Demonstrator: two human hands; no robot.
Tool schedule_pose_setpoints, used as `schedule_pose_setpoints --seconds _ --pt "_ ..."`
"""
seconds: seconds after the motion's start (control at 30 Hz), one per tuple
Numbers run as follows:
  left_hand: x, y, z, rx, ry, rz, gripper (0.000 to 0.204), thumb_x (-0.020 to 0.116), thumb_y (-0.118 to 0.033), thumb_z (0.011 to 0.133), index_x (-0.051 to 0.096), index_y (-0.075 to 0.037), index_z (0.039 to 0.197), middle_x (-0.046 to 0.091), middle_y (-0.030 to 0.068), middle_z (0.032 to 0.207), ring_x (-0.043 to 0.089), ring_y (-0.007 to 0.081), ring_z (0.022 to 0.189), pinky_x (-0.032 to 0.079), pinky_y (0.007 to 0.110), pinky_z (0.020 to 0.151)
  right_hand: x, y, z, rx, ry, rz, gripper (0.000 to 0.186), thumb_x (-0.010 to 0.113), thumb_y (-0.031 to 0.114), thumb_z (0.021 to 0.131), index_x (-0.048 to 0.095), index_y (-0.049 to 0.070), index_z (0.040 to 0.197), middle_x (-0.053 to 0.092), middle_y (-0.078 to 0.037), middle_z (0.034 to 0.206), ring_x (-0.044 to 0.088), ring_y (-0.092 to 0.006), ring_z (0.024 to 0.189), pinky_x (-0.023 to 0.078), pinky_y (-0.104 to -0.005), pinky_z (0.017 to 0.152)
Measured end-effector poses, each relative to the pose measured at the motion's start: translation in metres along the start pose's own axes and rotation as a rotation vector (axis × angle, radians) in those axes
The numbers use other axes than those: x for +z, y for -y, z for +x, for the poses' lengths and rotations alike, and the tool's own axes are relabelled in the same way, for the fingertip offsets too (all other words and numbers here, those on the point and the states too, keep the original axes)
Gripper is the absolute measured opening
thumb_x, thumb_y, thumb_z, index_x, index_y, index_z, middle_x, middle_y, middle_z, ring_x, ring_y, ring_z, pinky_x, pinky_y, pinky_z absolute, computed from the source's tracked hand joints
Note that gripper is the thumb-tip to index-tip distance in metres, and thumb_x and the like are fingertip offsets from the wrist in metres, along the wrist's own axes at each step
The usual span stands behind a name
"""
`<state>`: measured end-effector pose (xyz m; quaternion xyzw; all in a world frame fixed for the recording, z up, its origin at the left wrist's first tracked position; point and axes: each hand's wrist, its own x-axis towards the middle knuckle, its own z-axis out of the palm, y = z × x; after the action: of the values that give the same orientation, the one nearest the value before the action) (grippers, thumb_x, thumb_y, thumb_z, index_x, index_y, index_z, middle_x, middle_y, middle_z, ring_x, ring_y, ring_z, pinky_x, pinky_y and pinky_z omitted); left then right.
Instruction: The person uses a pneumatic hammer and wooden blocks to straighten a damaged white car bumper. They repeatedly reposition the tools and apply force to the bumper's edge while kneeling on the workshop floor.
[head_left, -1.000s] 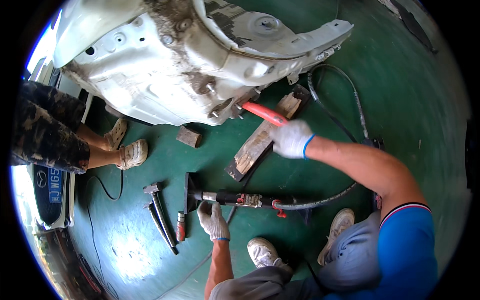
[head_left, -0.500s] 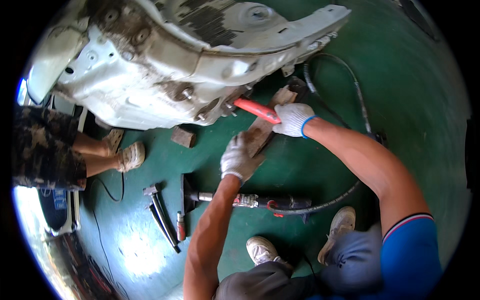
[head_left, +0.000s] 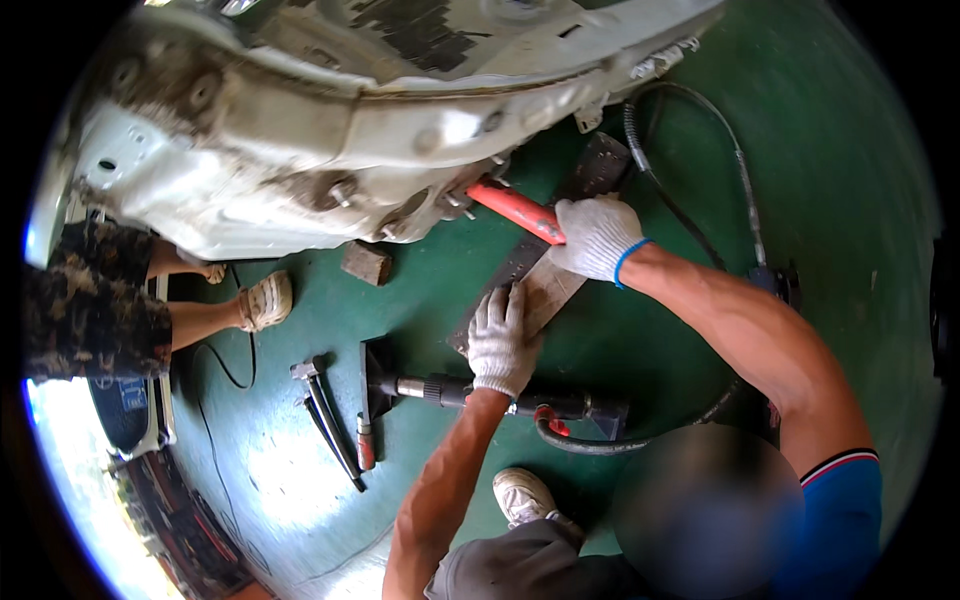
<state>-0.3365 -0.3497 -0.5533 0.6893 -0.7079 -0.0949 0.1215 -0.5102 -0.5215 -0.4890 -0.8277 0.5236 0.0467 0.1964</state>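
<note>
My left hand (head_left: 503,338), in a white knit glove, grips the lower end of a wooden block (head_left: 558,292), its fingers along one side and its thumb on the other. The block lies slantwise against a dark, flat bar (head_left: 520,258) on the floor. My right hand (head_left: 600,238), gloved with a blue cuff, is closed at the near end of a red tube (head_left: 515,210); its fingertips are partly hidden. The tube's far end meets the lower edge of a dirty white car body section (head_left: 300,150), beside several protruding studs.
A hydraulic ram (head_left: 450,390) with a black hose (head_left: 610,447) lies in front of me. Left of it are a hammer (head_left: 325,410) and a red-handled tool (head_left: 365,442). A small wooden block (head_left: 366,263) sits below the panel. Another person's legs (head_left: 205,325) stand at left.
The wooden block has slid toward me and right, uncovering more of the dark bar. My left hand has moved right with it. My right hand stays by the red tube; the view has shifted.
</note>
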Motion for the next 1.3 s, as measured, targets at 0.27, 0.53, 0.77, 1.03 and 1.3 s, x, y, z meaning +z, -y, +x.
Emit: schedule_pose_setpoints --seconds 0.27,0.53,0.77,1.03,1.3 --pt "-0.003 -0.013 -0.016 0.048 0.073 -0.006 0.088 0.087 -0.025 0.071 0.052 -0.015 0.151 0.055 0.0163 0.144 0.053 0.0405 0.135 0.046 0.053 0.111 0.016 -0.009 0.0 -0.046 0.035 0.093 0.037 0.074 0.033 0.085 0.072 0.006 0.11 0.077 -0.016 0.095 0.077 -0.0349 0.089 0.061 -0.0495 0.077" --pt "0.001 -0.008 -0.017 0.049 0.069 0.01 0.085 0.086 -0.024 0.072 0.054 -0.017 0.151 0.055 0.0152 0.143 0.052 0.0401 0.135 0.046 0.053 0.111 0.023 0.016 0.023 -0.034 -0.094 0.203 0.037 0.075 0.036 0.086 0.071 0.004 0.105 0.076 -0.019 0.085 0.076 -0.0389 0.082 0.06 -0.0521 0.072" --pt "0.002 -0.007 -0.016 0.049 0.074 -0.013 0.085 0.086 -0.025 0.072 0.054 -0.019 0.15 0.055 0.0146 0.144 0.052 0.0403 0.136 0.046 0.054 0.111 0.039 0.031 0.048 -0.001 -0.111 0.217 0.045 0.078 0.042 0.086 0.07 0.005 0.109 0.077 -0.018 0.087 0.077 -0.0373 0.085 0.061 -0.0508 0.073" --pt "0.003 -0.004 -0.017 0.066 0.053 -0.024 0.084 0.084 -0.022 0.07 0.055 -0.018 0.149 0.056 0.0154 0.143 0.053 0.0403 0.135 0.046 0.054 0.11 0.031 0.029 0.05 0.009 -0.093 0.205 0.044 0.077 0.038 0.084 0.069 0.005 0.11 0.076 -0.019 0.089 0.076 -0.0371 0.084 0.06 -0.0514 0.073" --pt "0.004 -0.005 -0.017 0.054 0.017 -0.013 0.081 0.084 -0.021 0.07 0.057 -0.017 0.147 0.057 0.0147 0.141 0.055 0.0393 0.133 0.047 0.053 0.109 0.022 0.03 0.048 -0.019 -0.153 0.252 0.042 0.075 0.038 0.081 0.069 0.004 0.104 0.075 -0.02 0.084 0.075 -0.0388 0.08 0.058 -0.0527 0.07"
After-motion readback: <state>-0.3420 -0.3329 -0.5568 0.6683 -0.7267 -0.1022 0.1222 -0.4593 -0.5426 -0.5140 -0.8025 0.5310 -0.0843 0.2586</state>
